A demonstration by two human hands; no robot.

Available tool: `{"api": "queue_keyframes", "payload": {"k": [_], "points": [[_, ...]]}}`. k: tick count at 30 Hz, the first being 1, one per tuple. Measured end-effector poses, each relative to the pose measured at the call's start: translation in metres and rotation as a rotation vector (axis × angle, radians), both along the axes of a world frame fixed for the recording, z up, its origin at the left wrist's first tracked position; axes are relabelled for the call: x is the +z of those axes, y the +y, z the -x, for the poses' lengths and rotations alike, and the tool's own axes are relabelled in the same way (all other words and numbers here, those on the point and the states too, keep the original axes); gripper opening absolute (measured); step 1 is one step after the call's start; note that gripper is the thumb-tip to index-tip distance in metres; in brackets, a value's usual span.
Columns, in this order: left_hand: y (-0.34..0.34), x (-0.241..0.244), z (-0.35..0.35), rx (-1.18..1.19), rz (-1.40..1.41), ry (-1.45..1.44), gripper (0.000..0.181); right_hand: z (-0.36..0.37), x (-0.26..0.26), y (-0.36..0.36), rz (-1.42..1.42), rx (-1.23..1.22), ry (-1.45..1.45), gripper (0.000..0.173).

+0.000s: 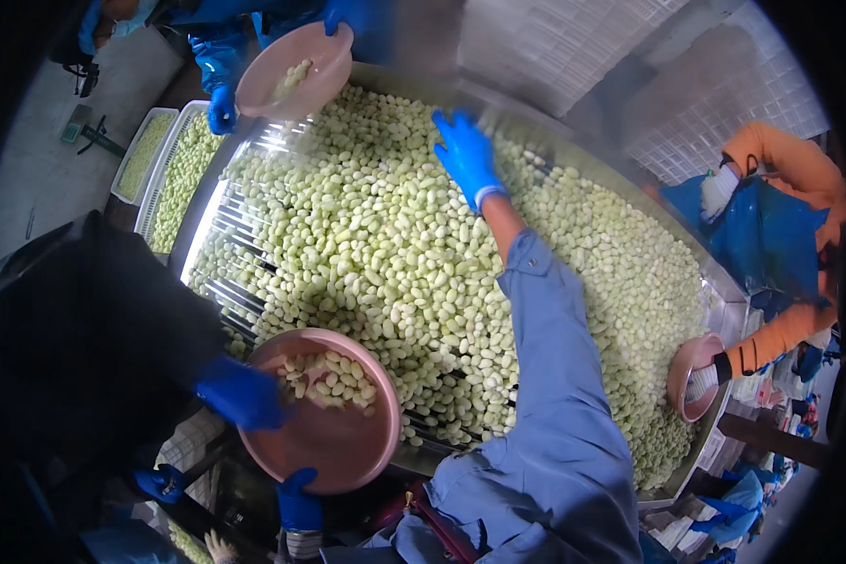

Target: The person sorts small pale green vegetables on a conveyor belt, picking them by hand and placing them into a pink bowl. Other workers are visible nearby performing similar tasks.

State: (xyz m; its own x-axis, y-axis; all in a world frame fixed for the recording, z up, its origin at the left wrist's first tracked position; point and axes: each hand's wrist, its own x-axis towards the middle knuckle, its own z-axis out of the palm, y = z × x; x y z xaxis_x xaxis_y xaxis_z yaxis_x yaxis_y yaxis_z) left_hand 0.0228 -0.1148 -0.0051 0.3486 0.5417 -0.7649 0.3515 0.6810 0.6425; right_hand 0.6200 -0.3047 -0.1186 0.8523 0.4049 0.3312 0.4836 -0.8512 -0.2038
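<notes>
My right hand (467,158), in a blue glove below a blue-grey sleeve, reaches over the far part of a broad heap of pale green oval fruits or beans (409,261). Its fingers are spread and slightly blurred; nothing shows in them. The heap lies on a slatted metal sorting table (236,303). My left hand (299,502), also blue-gloved, grips the near rim of a pink plastic basin (324,451) at the table's near edge. Several of the same pale ovals lie in the basin. A co-worker's blurred blue-gloved hand (243,395) is over its left side.
A co-worker at the top holds a tilted pink basin (296,70). Another, orange-sleeved, has a hand in a smaller pink basin (694,377) on the right. White crates (144,158) filled with pale ovals stand left. A metal rim (571,144) borders the table; stacked white crates (536,49) are beyond.
</notes>
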Motion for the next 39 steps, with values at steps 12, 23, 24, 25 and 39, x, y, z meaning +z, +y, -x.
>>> {"api": "queue_keyframes", "payload": {"k": [12,23,24,25,39], "points": [[-0.006,0.006,-0.013,-0.051,0.053,0.074,0.06,-0.013,-0.032,-0.07,-0.334,-0.062,0.422,0.039],[-0.007,0.018,-0.022,-0.11,0.102,0.009,0.058,0.201,-0.03,-0.16,0.255,-0.088,0.062,0.07],[-0.005,0.017,-0.021,-0.109,0.092,-0.001,0.056,0.209,-0.015,-0.143,0.198,-0.013,0.067,0.066],[-0.003,0.016,-0.02,-0.109,0.08,-0.007,0.054,0.214,-0.006,-0.123,0.139,0.061,0.075,0.063],[0.005,0.018,-0.01,-0.166,0.116,-0.043,0.054,0.145,-0.057,0.049,0.204,0.191,-0.011,0.009]]}}
